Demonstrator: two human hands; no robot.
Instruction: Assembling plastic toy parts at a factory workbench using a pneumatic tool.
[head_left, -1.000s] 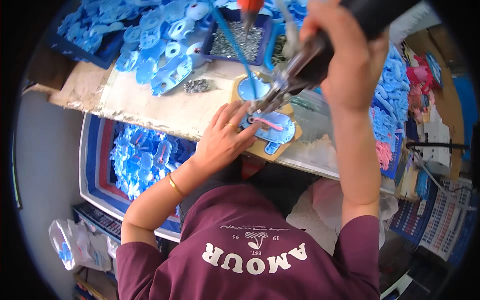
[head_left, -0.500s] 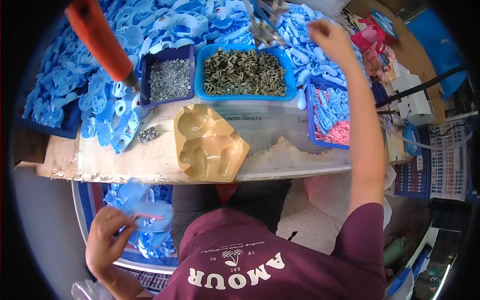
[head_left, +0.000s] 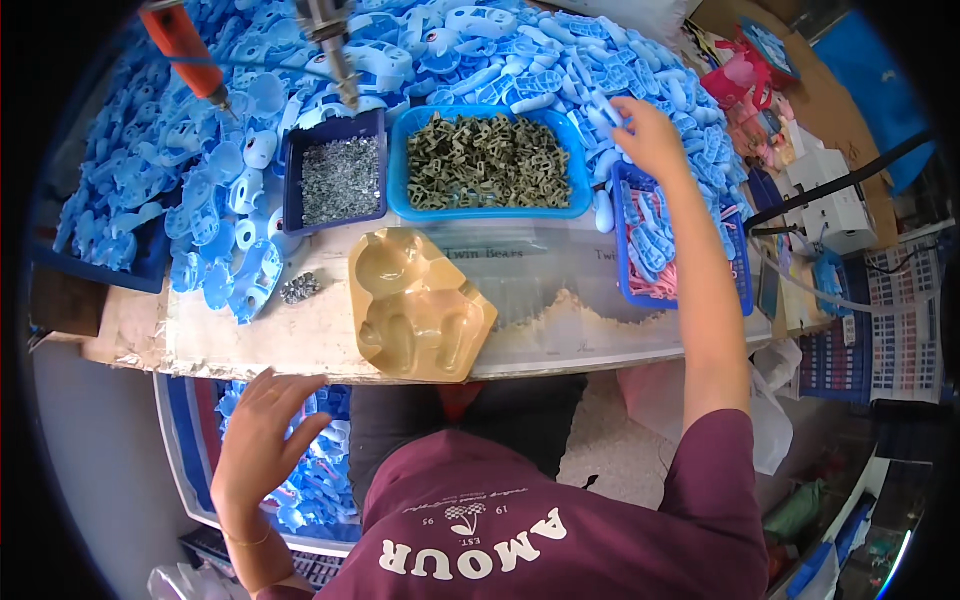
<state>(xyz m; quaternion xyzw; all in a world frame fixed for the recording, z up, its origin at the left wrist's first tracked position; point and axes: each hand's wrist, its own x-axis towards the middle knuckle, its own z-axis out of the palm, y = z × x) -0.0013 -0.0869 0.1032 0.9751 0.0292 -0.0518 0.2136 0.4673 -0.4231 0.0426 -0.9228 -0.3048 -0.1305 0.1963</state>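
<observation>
Hovering at the near edge of the tabletop point(head_left: 240, 345), the left hand point(head_left: 270, 425) is free and loose, fingers spread and thumb apart! Right below it sits a bin point(head_left: 183, 455) full of blue plastic pieces point(head_left: 315, 500), partly hidden by that hand and forearm. Well beyond the left hand, an orange-bodied tool point(head_left: 185, 55) points down over the great heap of blue parts point(head_left: 215, 190). And just past those left fingertips, a small cluster of metal bits point(head_left: 300, 288) on the tabletop! Farther out, a dark blue tray point(head_left: 335, 222) of small silvery pieces, with a metal-tipped tool point(head_left: 332, 45) above and beyond it.

Now between the hands: the tan mould point(head_left: 425, 305), its hollows bare, close to the tabletop's near edge. Beyond it, nearer the right hand, there's a bright blue tray point(head_left: 490, 212) loaded with brownish metal clips point(head_left: 490, 160).

And over to the right hand point(head_left: 648, 135)! Arm outstretched, fingers bent, its fingertips are at a pale blue piece point(head_left: 603, 107) on the right side of the heap; whether it is gripped or only touched, we cannot tell. Just below that hand, partly behind the forearm, a blue basket point(head_left: 738, 265) carries blue and pink pieces. Farther right, well apart from both hands, stands a white box point(head_left: 835, 205).
</observation>
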